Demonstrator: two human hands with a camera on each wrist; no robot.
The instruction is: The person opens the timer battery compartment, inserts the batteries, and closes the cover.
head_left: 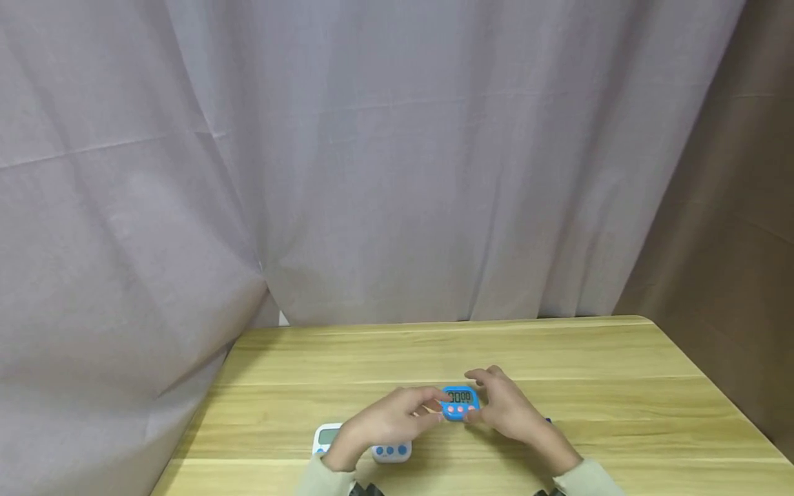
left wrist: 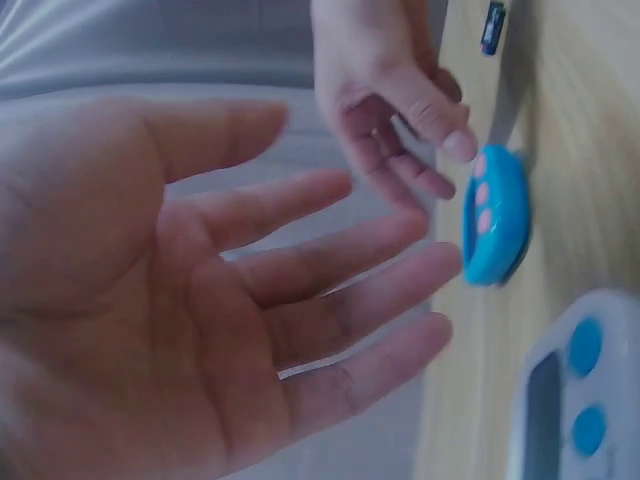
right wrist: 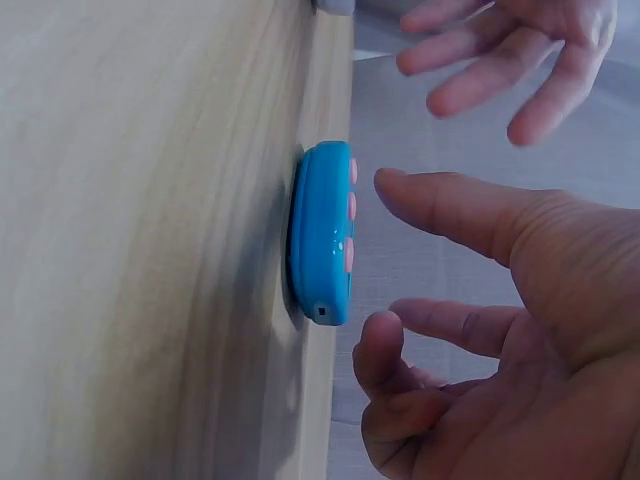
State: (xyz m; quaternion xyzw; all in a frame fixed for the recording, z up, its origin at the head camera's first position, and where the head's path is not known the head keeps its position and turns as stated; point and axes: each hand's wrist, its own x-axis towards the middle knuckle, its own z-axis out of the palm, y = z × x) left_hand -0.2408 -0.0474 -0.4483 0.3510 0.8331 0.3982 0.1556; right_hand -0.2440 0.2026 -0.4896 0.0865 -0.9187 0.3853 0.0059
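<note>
A blue digital timer (head_left: pixel 460 404) with pink buttons lies face up on the table, its display showing zeros. My left hand (head_left: pixel 397 417) hovers just left of it, and in the left wrist view its fingers (left wrist: pixel 350 300) are spread with nothing held. On the timer's other side is my right hand (head_left: pixel 505 408). The right wrist view shows that hand's thumb (right wrist: pixel 450 210) apart from the blue timer (right wrist: pixel 325 235), the fingers loosely bent and holding nothing. Two white timers with blue buttons lie near my left forearm, which partly covers them: one further left (head_left: pixel 326 435), one beneath the hand (head_left: pixel 392 452).
A small dark cylinder, perhaps a battery (left wrist: pixel 493 28), lies on the wooden table (head_left: pixel 347 358) beyond the blue timer in the left wrist view. Grey curtain (head_left: pixel 397 172) hangs along the table's back edge and left side.
</note>
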